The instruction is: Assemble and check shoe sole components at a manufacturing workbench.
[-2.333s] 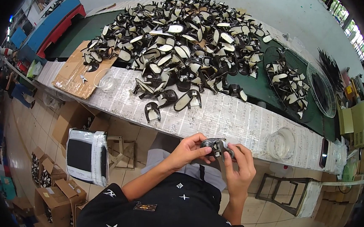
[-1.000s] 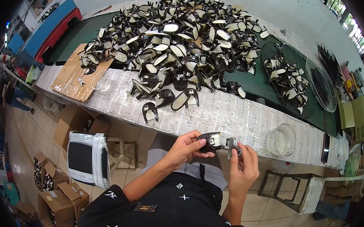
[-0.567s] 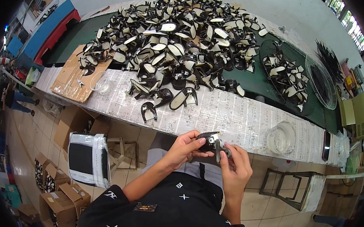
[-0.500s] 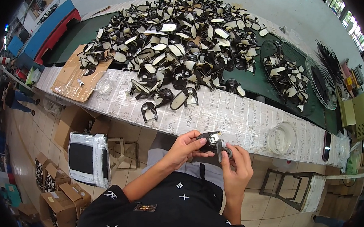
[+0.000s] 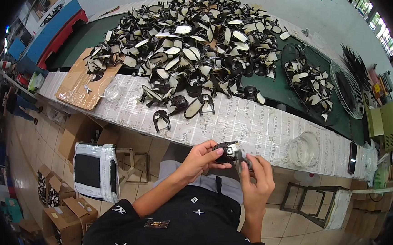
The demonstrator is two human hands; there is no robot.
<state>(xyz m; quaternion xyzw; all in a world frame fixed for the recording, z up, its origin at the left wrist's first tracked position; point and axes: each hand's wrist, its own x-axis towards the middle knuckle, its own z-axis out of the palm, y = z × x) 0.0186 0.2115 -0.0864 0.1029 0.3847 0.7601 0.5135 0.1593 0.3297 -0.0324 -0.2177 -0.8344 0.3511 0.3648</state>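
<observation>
At the table's front edge, my left hand (image 5: pixel 203 159) grips a small black shoe part (image 5: pixel 224 152) with a white inner face, its thumb on top. My right hand (image 5: pixel 257 177) is closed on a small grey tool (image 5: pixel 243 158) with a ring-like handle; its working end meets the right side of the shoe part, and its exact kind is unclear. Beyond my hands lies a large heap of similar black shoe parts (image 5: pixel 190 53) with pale linings. A few loose ones, such as a black shoe part (image 5: pixel 161 120), lie nearest to me.
On the wrapped table (image 5: pixel 233 120) stand a clear round tub (image 5: pixel 305 149) at right and a clear cup (image 5: pixel 110 89) by a cardboard sheet (image 5: pixel 77 84). A wire basket (image 5: pixel 306 80) holds more parts. Stools (image 5: pixel 311 203) and open cartons (image 5: pixel 64 222) stand on the floor.
My right hand has tilted slightly and shifted the grey tool up against the shoe part. The left hand stays nearly still. A person at the lower right has moved mostly out of view.
</observation>
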